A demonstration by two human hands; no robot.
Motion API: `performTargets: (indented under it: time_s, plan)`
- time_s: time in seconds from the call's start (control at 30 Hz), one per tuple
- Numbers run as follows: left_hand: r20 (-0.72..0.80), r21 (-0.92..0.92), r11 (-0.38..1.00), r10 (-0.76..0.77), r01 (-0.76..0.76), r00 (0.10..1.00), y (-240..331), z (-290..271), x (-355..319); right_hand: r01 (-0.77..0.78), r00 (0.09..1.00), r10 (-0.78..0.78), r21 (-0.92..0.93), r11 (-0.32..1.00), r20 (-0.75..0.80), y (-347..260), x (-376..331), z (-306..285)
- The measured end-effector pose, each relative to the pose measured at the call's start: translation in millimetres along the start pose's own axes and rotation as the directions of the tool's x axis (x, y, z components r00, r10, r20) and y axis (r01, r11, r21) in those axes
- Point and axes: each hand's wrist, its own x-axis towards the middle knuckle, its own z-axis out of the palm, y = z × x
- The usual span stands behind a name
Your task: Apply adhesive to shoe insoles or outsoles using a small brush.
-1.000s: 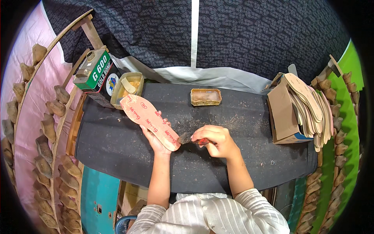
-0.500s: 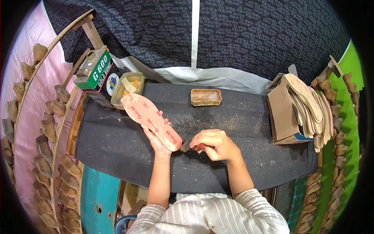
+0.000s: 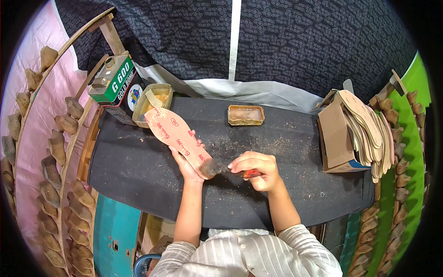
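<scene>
My left hand (image 3: 187, 169) holds a pink shoe insole (image 3: 171, 130) from beneath, thumb along its edge. The insole is tilted, with red printing on its upper face, its wide end up and left and its narrow end near my wrist. In my right hand (image 3: 259, 167) is a brush (image 3: 251, 173) with a red, dark-stained handle, pinched by the fingers. Its dark head, smeared by motion, lies over the narrow end of the insole; whether it presses on the surface I cannot tell.
Beyond the insole stand a green and black metal can (image 3: 112, 87) and a tub (image 3: 168, 99) with yellowish contents. A small rectangular container (image 3: 246, 123) sits at the table's back. To the right, a cardboard box (image 3: 338, 138) holds several insoles (image 3: 362, 122). Racks of wooden shoe lasts (image 3: 56, 145) flank the table.
The brush has moved left from beside the insole's narrow end to over it, its head now blurred. The left hand keeps the insole almost in place.
</scene>
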Motion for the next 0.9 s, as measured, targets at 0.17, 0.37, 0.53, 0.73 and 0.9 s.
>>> performTargets:
  time_s: [0.17, 0.37, 0.53, 0.73, 0.9]
  plan:
    - [-0.043, 0.078, 0.997, 0.011, -0.008, 0.999, -3.1, 9.5, -4.5, 0.116, 0.992, -0.113, -0.053, 0.992, 0.055, 11.7, -1.0, 14.5]
    - [-0.039, 0.141, 0.988, 0.060, -0.054, 0.997, -0.8, 6.9, -2.5, 0.113, 0.984, -0.112, 0.002, 0.994, 0.142, 3.0, -0.2, 14.1]
    - [-0.068, 0.099, 0.995, 0.031, -0.024, 0.997, -2.8, 9.8, -3.5, 0.085, 0.989, -0.079, -0.043, 0.995, 0.125, 5.3, -1.2, 9.3]
    - [-0.083, 0.094, 0.995, 0.027, -0.020, 0.996, -3.4, 8.1, -2.6, 0.104, 0.990, -0.097, -0.071, 0.992, 0.101, 6.8, 0.3, 15.4]
    - [-0.050, 0.097, 0.995, 0.032, -0.027, 0.998, -2.2, 0.0, 0.6, 0.054, 0.993, -0.047, -0.065, 0.996, 0.108, 8.6, -1.0, 12.7]
